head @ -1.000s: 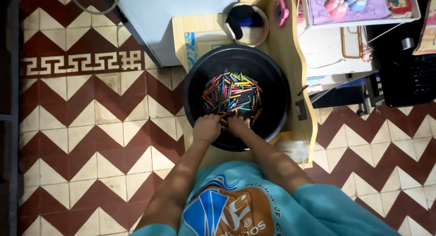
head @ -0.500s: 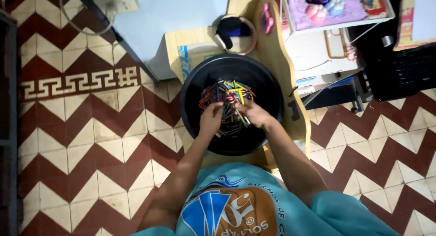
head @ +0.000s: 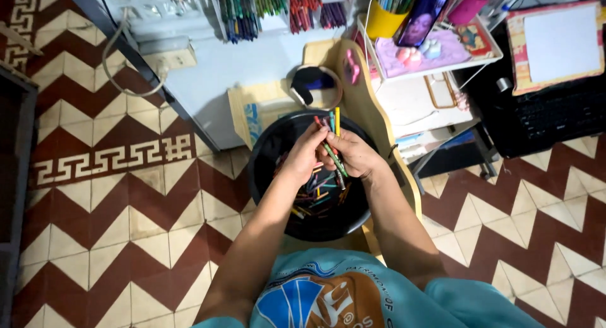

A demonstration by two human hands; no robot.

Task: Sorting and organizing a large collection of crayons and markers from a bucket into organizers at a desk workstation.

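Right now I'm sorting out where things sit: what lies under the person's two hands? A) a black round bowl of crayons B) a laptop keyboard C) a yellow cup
A: both hands, left hand and right hand, hold a bunch of crayons above the black bowl, with loose crayons inside.

Glossy plastic, waxy sticks, matt tile and pale wood.

You hold a bunch of crayons (head: 333,152), waxy and dull, some in paper wraps, with your left hand (head: 304,152) and right hand (head: 353,154) closed round them above the black bowl (head: 265,176), which looks like smooth plastic with a soft sheen on its rim. It rests on a wooden chair (head: 372,107), pale and satin-smooth. The floor tiles (head: 126,208) look matt and slightly worn. Your shirt (head: 353,296) is soft knitted cloth with a flat print. The yellow cup (head: 382,23) looks like shiny plastic.
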